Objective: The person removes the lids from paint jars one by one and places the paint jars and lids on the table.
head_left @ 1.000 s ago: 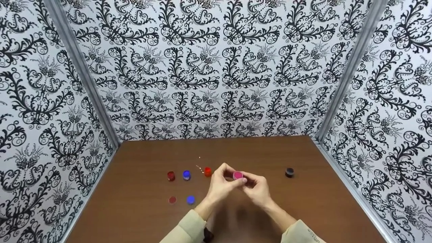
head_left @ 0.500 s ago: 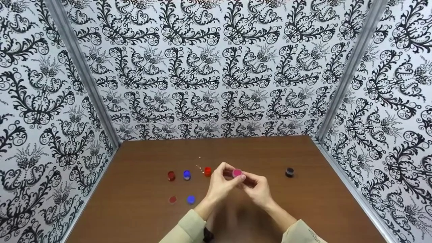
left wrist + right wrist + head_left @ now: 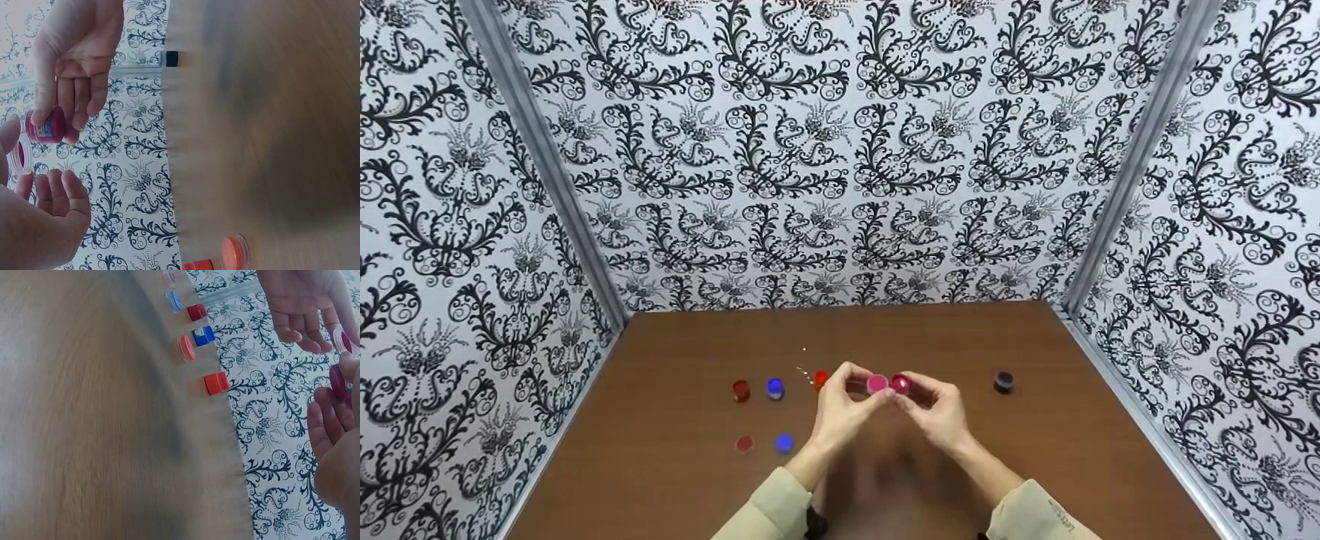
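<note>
Between the thumb and fingers of my left hand (image 3: 840, 416) is a magenta lid (image 3: 877, 385) with a clear rim. My right hand (image 3: 939, 411) pinches a small magenta paint jar (image 3: 900, 383), its uncovered mouth showing in the head view. Lid and jar are side by side above the table, a narrow gap between them in the left wrist view. There, a printed label shows on the jar (image 3: 46, 126), and the lid (image 3: 21, 156) stands on edge. The right wrist view shows the jar (image 3: 337, 382) partly hidden by my right thumb.
Left of my hands stand a dark red jar (image 3: 741, 391), a blue jar (image 3: 775, 388) and an orange jar (image 3: 820, 379). A red lid (image 3: 744, 445), a blue lid (image 3: 784, 444) and an orange lid (image 3: 185, 348) lie nearer. Far right stands a black jar (image 3: 1003, 382). Patterned walls surround the table.
The magenta lid has come off the jar and shifted left with my left hand. The jar's uncovered mouth now shows in my right hand. The jars on the table have not moved.
</note>
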`<move>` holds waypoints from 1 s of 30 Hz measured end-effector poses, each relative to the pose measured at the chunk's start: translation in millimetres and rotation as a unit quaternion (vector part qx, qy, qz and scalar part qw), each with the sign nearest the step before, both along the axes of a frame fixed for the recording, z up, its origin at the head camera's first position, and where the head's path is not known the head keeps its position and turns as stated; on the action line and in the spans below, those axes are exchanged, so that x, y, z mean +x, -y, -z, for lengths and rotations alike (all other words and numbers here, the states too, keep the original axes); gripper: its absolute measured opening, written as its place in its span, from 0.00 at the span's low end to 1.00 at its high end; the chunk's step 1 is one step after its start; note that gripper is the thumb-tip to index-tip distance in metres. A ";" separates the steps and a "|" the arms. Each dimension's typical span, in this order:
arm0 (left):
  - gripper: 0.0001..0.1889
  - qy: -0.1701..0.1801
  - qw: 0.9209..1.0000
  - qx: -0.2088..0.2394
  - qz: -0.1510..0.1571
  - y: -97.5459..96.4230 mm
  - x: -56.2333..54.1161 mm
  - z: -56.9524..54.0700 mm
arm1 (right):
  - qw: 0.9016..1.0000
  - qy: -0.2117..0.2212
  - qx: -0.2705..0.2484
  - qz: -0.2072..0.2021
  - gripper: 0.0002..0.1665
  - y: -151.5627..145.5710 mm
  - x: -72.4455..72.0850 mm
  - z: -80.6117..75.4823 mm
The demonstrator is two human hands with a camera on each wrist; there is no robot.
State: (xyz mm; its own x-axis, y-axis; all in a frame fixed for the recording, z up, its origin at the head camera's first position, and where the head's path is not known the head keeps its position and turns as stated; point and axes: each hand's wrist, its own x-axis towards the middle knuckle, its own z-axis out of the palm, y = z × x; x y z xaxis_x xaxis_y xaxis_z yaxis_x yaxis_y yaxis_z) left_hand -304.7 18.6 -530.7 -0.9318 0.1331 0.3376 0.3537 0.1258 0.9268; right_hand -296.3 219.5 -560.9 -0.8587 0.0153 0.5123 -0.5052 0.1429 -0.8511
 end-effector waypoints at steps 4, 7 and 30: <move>0.19 -0.007 1.000 -0.003 -0.012 3.8 -0.2 3.1 | 1.000 0.006 0.008 0.011 0.20 -2.3 -5.0 -0.4; 0.18 -0.014 1.000 -0.009 -0.022 5.8 -1.3 5.7 | 1.000 0.008 0.016 0.019 0.20 -4.3 -9.9 -1.1; 0.16 -0.028 0.992 -0.088 -0.088 8.9 -8.5 41.1 | 0.993 0.006 0.099 0.068 0.21 -10.4 -56.4 6.4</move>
State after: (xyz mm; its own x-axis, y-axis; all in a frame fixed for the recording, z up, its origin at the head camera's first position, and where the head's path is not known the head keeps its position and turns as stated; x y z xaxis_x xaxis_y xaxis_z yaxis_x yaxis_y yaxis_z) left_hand -313.1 9.7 -571.9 -0.9266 0.0315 0.3748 0.3618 0.3473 0.8651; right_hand -352.7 229.9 -567.3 -0.8619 0.0325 0.5061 -0.4590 0.3743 -0.8058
